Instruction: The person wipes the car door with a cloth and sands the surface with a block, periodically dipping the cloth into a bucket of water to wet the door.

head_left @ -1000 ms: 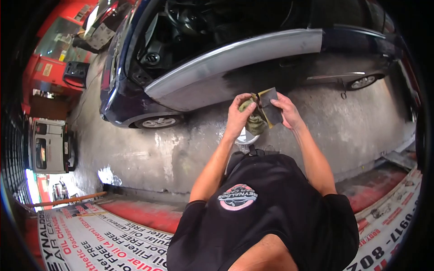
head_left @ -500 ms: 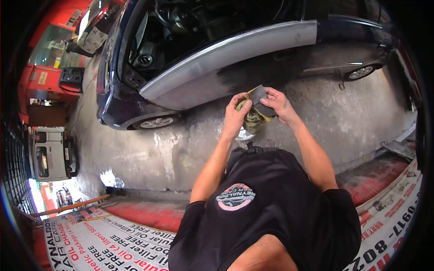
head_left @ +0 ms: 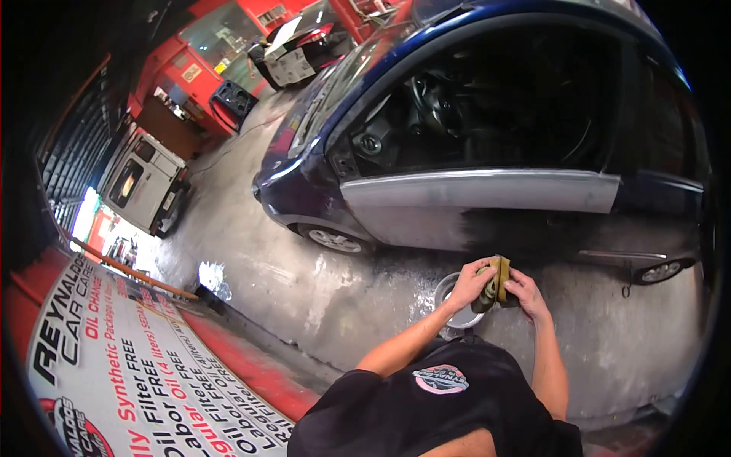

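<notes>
My left hand [head_left: 472, 283] is closed around a crumpled green-and-dark cloth [head_left: 484, 302]. Its fingertips also meet the edge of a yellow-backed sheet of sandpaper [head_left: 502, 276], which stands edge-on between my hands. On the other side, my right hand [head_left: 527, 292] pinches that sheet between thumb and fingers. Both hands are in front of my waist, apart from the car. Under my left hand a round, light-coloured basin [head_left: 444, 291] sits on the floor, partly covered by hand and forearm.
A dark blue car [head_left: 426, 242] stands side-on ahead, its door bearing a dull grey band [head_left: 487, 192]. To the left are a white van [head_left: 145, 181], a detached door panel [head_left: 233, 103] and a person [head_left: 259, 61] by another car. A printed banner [head_left: 114, 358] lies at lower left.
My view has swung up and left, showing more of the car and banner. The sandpaper's grey face has turned away, leaving its yellow side showing. More of the basin is visible.
</notes>
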{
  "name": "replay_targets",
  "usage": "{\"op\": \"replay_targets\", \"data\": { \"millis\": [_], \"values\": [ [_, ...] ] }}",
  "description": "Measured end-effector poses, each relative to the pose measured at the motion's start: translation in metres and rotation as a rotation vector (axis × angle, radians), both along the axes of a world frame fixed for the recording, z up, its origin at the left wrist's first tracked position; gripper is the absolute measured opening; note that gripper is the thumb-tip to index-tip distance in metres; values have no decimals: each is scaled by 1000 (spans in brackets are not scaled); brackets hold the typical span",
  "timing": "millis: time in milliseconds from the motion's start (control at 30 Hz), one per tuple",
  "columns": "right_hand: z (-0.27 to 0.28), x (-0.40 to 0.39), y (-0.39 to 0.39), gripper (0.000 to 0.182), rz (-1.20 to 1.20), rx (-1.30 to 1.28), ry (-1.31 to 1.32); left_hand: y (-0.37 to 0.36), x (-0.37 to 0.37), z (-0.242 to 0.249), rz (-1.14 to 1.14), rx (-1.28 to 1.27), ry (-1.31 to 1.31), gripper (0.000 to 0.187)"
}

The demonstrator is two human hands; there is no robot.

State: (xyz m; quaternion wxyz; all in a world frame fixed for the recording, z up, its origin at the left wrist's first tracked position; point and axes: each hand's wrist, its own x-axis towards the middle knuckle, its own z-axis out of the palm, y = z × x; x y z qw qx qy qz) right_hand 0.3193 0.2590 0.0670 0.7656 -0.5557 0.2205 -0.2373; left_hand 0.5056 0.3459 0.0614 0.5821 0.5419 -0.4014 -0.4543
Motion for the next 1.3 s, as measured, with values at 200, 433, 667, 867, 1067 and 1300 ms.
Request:
{"op": "replay_targets", "data": {
  "millis": [200,433,667,867,1067,1300],
  "values": [
    [-72,-17,-22,46,-361,206,21,-1,19,-18,131,-12,19,28],
    [44,-18,4,33,-504,-236,22,3,20,0,217,38,155,24],
    [22,15,15,27,-526,-260,175,6,12,13,122,-16,371,23],
    [18,14,12,28,-540,-279,274,14,20,9,47,-38,525,24],
    [15,23,15,26,-535,-182,213,19,15,13,30,-16,544,28],
    [-1,21,14,29,-497,-140,208,20,11,15,-38,8,492,38]
  ]
}}
